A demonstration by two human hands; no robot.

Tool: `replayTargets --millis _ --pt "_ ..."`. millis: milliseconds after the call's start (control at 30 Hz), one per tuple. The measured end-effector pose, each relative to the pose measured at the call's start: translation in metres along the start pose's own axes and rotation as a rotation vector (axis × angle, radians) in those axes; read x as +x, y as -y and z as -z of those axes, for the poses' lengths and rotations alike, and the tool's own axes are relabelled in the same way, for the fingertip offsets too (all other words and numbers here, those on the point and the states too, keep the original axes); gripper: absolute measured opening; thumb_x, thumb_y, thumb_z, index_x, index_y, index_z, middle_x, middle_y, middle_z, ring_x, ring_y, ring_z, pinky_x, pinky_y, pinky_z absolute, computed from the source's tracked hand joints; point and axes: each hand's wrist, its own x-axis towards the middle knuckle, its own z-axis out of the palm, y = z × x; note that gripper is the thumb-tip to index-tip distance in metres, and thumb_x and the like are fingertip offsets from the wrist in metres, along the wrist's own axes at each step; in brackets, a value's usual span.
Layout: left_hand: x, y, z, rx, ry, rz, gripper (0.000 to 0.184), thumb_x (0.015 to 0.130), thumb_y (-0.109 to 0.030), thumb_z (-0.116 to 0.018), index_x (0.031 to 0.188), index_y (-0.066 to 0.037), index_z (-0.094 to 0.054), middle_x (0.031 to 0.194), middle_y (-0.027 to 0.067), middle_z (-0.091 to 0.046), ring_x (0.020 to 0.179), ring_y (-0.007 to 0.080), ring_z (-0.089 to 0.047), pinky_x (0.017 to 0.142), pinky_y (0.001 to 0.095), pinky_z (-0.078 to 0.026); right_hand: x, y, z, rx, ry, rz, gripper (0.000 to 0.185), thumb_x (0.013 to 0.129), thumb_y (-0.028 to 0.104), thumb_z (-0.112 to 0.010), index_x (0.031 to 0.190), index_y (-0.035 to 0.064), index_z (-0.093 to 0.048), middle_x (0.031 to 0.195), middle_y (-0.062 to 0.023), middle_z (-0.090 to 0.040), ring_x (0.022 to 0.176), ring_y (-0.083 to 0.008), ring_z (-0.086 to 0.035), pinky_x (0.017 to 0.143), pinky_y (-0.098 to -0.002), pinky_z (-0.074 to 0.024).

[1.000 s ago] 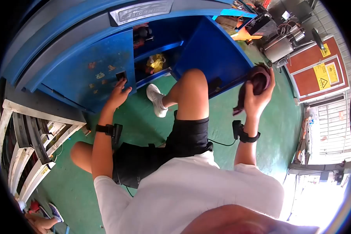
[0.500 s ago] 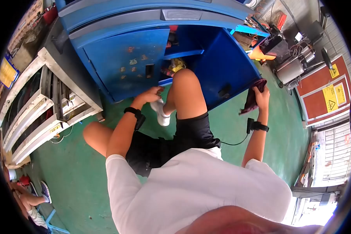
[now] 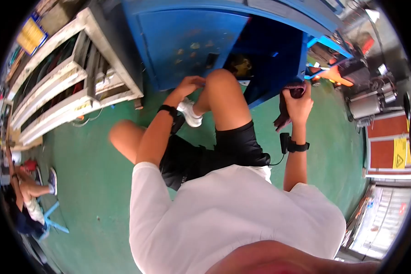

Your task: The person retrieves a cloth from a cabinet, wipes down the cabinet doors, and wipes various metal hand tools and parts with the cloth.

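My right hand [image 3: 298, 104] is closed around a dark maroon cloth [image 3: 283, 112], which hangs down past my fingers. It is at the outer end of the cabinet's right door [image 3: 278, 80], which stands open; whether the cloth presses on the door I cannot tell. Low in front of the shut left door [image 3: 182, 50], my left hand [image 3: 190, 85] is beside my raised knee [image 3: 223, 86]. Its fingers are loosely bent, and nothing shows in them. Inside the dark blue cabinet [image 3: 265, 39], a yellowish item [image 3: 240, 65] lies partly hidden behind the knee.
A worn whitish drawer unit [image 3: 134, 89] stands left of the cabinet. At the right are an orange object [image 3: 338, 76] and a metal cylinder [image 3: 366, 105]. Another person's leg [image 3: 36, 189] and a light-blue stool [image 3: 55, 223] are at lower left. The floor [image 3: 100, 182] is green.
The view has shifted, so the cabinet sits higher and further right. The right door now appears narrower and more edge-on. My right hand still grips the cloth, and my left hand stays near the knee.
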Motion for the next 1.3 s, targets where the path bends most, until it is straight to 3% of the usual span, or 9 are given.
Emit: replayTargets --millis 100,267,467,567,800,1000,1133,1233,1300 --pt "0.000 0.027 0.010 -0.020 -0.107 0.072 0.036 0.085 0.003 -0.052 0.117 -0.004 -0.065 0.116 0.0088 -0.067 0.114 0.0215 -0.059 0.097 0.0335 -0.043 0.002 0.015 -0.039 -0.006 -0.010 0.029 0.060 0.068 0.036 -0.078 0.119 0.0115 -0.057 0.084 -0.0209 -0.070 0.081 -0.0405 -0.068 0.072 -0.0441 -0.0542" --pt "0.036 0.098 0.033 0.450 -0.286 -0.246 0.019 0.084 -0.013 -0.059 0.094 -0.003 -0.072 0.091 0.0076 -0.072 0.086 0.0269 -0.066 0.078 0.0402 -0.050 0.024 0.047 -0.069 0.121 0.028 0.066 0.079 0.067 0.036 -0.080 0.133 0.0127 -0.043 0.083 -0.0219 -0.068 0.077 -0.0413 -0.067 0.069 -0.0472 -0.0535" --pt "0.024 0.107 0.044 -0.034 -0.245 0.120 0.025 0.077 -0.017 -0.060 0.095 -0.004 -0.072 0.093 0.0080 -0.070 0.083 0.0238 -0.063 0.075 0.0376 -0.048 0.048 0.059 -0.104 0.112 0.072 0.096 0.085 0.067 0.033 -0.079 0.138 0.0118 -0.037 0.076 -0.0208 -0.067 0.070 -0.0418 -0.066 0.066 -0.0475 -0.0538" --pt "0.004 0.066 0.046 -0.022 -0.234 0.349 0.031 0.076 -0.014 -0.058 0.102 -0.004 -0.071 0.101 0.0093 -0.068 0.092 0.0221 -0.061 0.079 0.0374 -0.047 0.053 0.065 -0.112 0.170 0.117 0.106 0.082 0.069 0.031 -0.077 0.138 0.0123 -0.037 0.075 -0.0202 -0.067 0.071 -0.0413 -0.067 0.066 -0.0468 -0.0544" --pt "-0.005 0.053 0.026 0.194 -0.265 0.319 0.036 0.081 -0.015 -0.055 0.113 -0.003 -0.068 0.109 0.0138 -0.066 0.101 0.0259 -0.056 0.083 0.0399 -0.046 0.053 0.076 -0.126 0.243 0.182 0.163 0.079 0.072 0.028 -0.075 0.139 0.0124 -0.038 0.073 -0.0190 -0.067 0.067 -0.0415 -0.067 0.065 -0.0458 -0.0549" --pt "-0.003 0.033 0.028 -0.016 -0.280 0.394 0.019 0.085 -0.021 -0.059 0.087 -0.006 -0.070 0.083 0.0042 -0.060 0.073 0.0162 -0.051 0.068 0.0345 -0.042 0.042 0.073 -0.129 0.264 0.236 0.131 0.083 0.072 0.030 -0.077 0.143 0.0126 -0.036 0.075 -0.0186 -0.067 0.070 -0.0415 -0.067 0.066 -0.0456 -0.0551" --pt "-0.015 0.014 0.038 -0.096 -0.129 0.323 0.020 0.082 -0.024 -0.064 0.080 -0.005 -0.067 0.064 0.0009 -0.049 0.060 0.0149 -0.043 0.060 0.0349 -0.039 0.025 0.089 -0.129 0.408 0.314 0.252 0.072 0.077 0.027 -0.077 0.136 0.0098 -0.041 0.092 -0.0206 -0.070 0.086 -0.0362 -0.070 0.076 -0.0424 -0.0547" --pt "-0.007 0.070 0.042 0.117 -0.340 0.182 0.022 0.081 -0.024 -0.064 0.079 -0.002 -0.068 0.066 0.0079 -0.061 0.065 0.0220 -0.058 0.065 0.0386 -0.046 0.012 0.132 -0.121 0.715 0.452 0.246 0.055 0.080 0.020 -0.077 0.121 0.0037 -0.043 0.097 -0.0204 -0.069 0.091 -0.0289 -0.070 0.079 -0.0371 -0.0534" --pt "0.005 0.123 0.051 0.570 -0.434 -0.169 0.028 0.078 -0.023 -0.065 0.086 0.003 -0.070 0.085 0.0193 -0.071 0.086 0.0326 -0.069 0.077 0.0422 -0.051 0.007 0.165 -0.115 0.780 0.557 0.317 0.055 0.081 0.020 -0.078 0.121 0.0040 -0.044 0.097 -0.0201 -0.069 0.092 -0.0279 -0.069 0.079 -0.0367 -0.0533"
